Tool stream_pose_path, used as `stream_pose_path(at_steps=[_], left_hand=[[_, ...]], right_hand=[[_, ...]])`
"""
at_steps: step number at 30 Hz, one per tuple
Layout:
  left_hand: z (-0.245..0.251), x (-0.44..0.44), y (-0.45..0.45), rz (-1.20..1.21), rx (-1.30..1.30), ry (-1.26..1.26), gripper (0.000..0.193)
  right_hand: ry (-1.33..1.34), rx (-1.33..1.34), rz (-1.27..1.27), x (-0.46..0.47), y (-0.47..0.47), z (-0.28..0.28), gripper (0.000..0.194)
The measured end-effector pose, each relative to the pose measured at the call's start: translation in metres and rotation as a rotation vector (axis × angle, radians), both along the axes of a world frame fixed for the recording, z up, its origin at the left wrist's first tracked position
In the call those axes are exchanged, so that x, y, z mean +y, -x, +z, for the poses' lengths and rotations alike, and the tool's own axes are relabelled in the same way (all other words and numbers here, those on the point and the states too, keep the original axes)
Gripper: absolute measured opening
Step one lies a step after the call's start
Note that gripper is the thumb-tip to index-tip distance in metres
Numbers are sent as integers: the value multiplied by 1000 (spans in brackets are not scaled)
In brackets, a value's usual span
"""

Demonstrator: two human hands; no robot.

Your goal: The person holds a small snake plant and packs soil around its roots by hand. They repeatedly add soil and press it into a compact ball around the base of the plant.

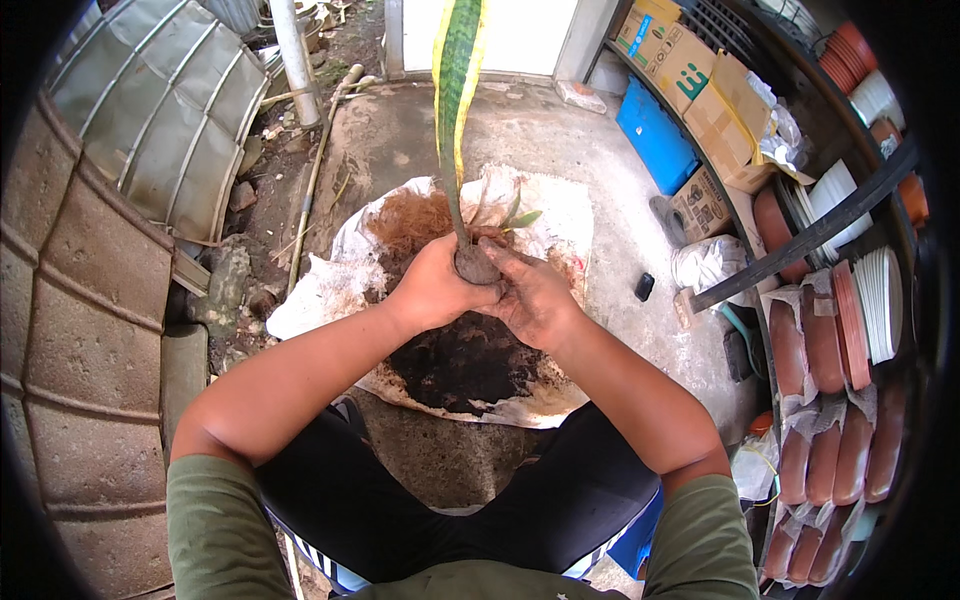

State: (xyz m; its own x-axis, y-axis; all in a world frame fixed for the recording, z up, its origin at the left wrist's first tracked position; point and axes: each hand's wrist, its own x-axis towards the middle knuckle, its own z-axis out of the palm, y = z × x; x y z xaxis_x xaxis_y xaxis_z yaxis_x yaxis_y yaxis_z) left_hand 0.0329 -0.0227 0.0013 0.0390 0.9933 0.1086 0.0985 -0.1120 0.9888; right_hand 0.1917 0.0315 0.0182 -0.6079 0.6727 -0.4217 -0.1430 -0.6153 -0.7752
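Note:
A tall snake plant leaf (pixel 459 90), green with yellow edges, stands upright between my two hands. At its base is a rounded clump of dark soil (pixel 477 268). My left hand (pixel 435 283) wraps the left side of this root ball. Soil-smeared, my right hand (pixel 529 292) cups it from the right, its fingers around the stem base. Below both hands a white woven sack (pixel 574 202) lies spread on the ground, bearing dark soil (pixel 465 364) and a patch of brown fibre (pixel 412 221). A small green leaf (pixel 523 220) shows just behind my right hand.
At the right, a shelf holds cardboard boxes (pixel 679 64) and stacks of brown plastic pots (pixel 821 337). A blue container (pixel 656 135) and a small black object (pixel 644 286) are on the concrete floor. Brown panels (pixel 97 277) and a bamboo pole (pixel 319 172) lie to the left.

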Motion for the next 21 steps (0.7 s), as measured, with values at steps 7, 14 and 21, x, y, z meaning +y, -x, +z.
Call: stream_pose_path(at_steps=[7,14,21], left_hand=[[-2,2,2,-21,-40,-17,50],[8,-2,0,54,-57,98,53],[12,-7,-7,143,213,-1,56]], right_hand=[[-32,40,15,-4,0,-3,39],[-79,88,60,-9,1,-1,41],[-91,85,74,-4,1,-14,34]])
